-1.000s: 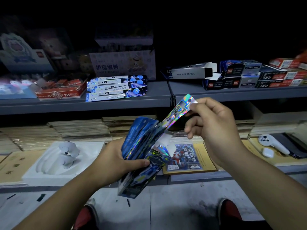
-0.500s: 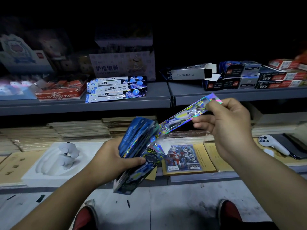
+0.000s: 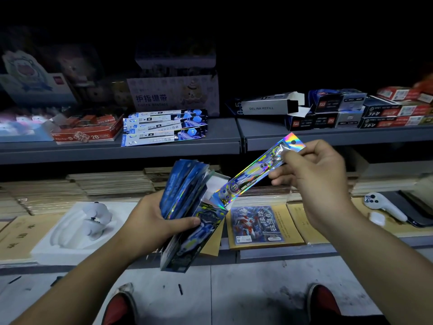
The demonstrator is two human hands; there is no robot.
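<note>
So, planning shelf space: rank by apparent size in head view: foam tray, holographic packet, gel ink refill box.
1. foam tray
2. holographic packet, nearer the camera, so unsure
3. gel ink refill box

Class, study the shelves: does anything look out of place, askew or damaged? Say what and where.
The silver gel ink refill box on the upper shelf lies with its end flaps open, unlike the closed boxes beside it. Nothing looks spilled.

head view | forward-down | close over left hand, right hand | faces shelf
</note>
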